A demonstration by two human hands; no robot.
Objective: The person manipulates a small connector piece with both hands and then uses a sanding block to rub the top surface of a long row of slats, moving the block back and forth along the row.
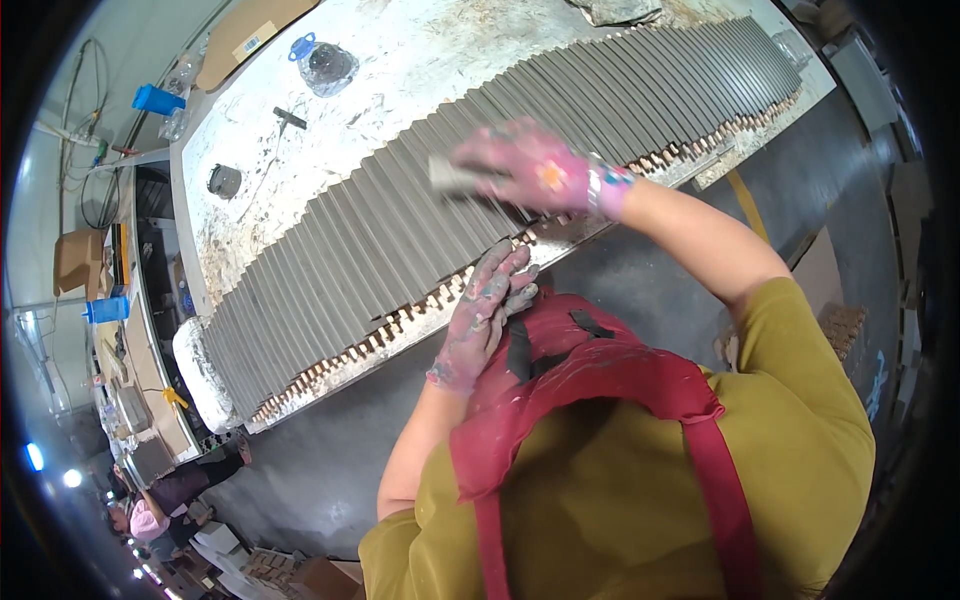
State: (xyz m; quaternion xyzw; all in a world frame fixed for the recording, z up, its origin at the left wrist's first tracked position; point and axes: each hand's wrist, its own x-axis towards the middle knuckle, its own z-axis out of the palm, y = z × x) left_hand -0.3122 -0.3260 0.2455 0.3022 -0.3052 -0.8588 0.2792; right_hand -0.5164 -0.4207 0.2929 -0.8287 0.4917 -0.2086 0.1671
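Grey strips (340, 250) point lengthwise toward the person (610, 490), right fingers (482, 148) clamped on a block (447, 178), left fingers (490, 264) slightly apart.

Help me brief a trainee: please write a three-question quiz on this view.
1. Which hand holds the pale, rectangular block?
2. True or false: the small, round, dark pot lies between the person and the long row of slim grey bars.
3. The left hand is nearest to: (a) the bars' copper-coloured tips, (b) the pot, (c) the row's left end?

Key:
1. The right hand, in a pink patterned glove.
2. False: the pot is beyond the row.
3. (a).
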